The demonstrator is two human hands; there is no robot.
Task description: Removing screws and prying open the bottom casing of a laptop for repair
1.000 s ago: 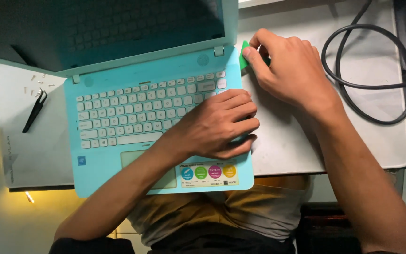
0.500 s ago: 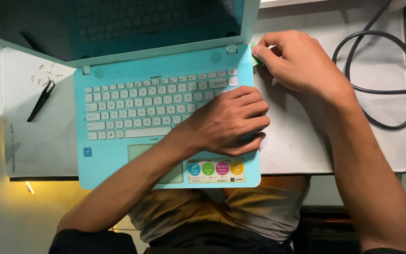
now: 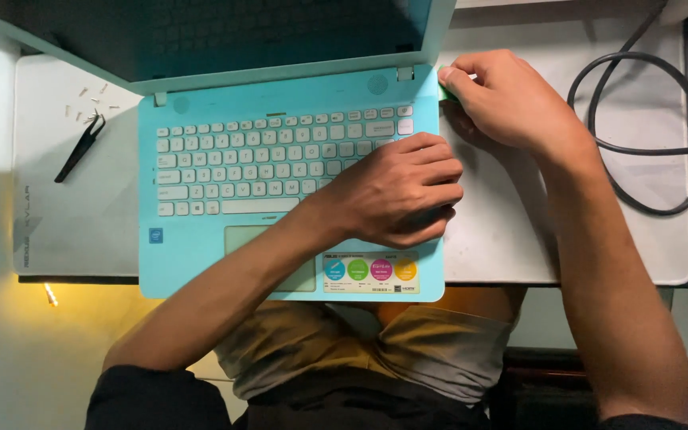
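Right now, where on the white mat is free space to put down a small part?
Free: the white mat left of the turquoise laptop, below the black tweezers, and the strip between the right hand and the black cable. Crowded: the small screws by the tweezers, and the laptop's right edge under the left hand.

Turquoise laptop open on white mat; small green tool against right edge.

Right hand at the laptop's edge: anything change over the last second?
Barely. The right hand keeps pinching the small green tool at the turquoise laptop right edge near the hinge; its place is unchanged. The left hand stays pressed on the palm rest. Tweezers unmoved.
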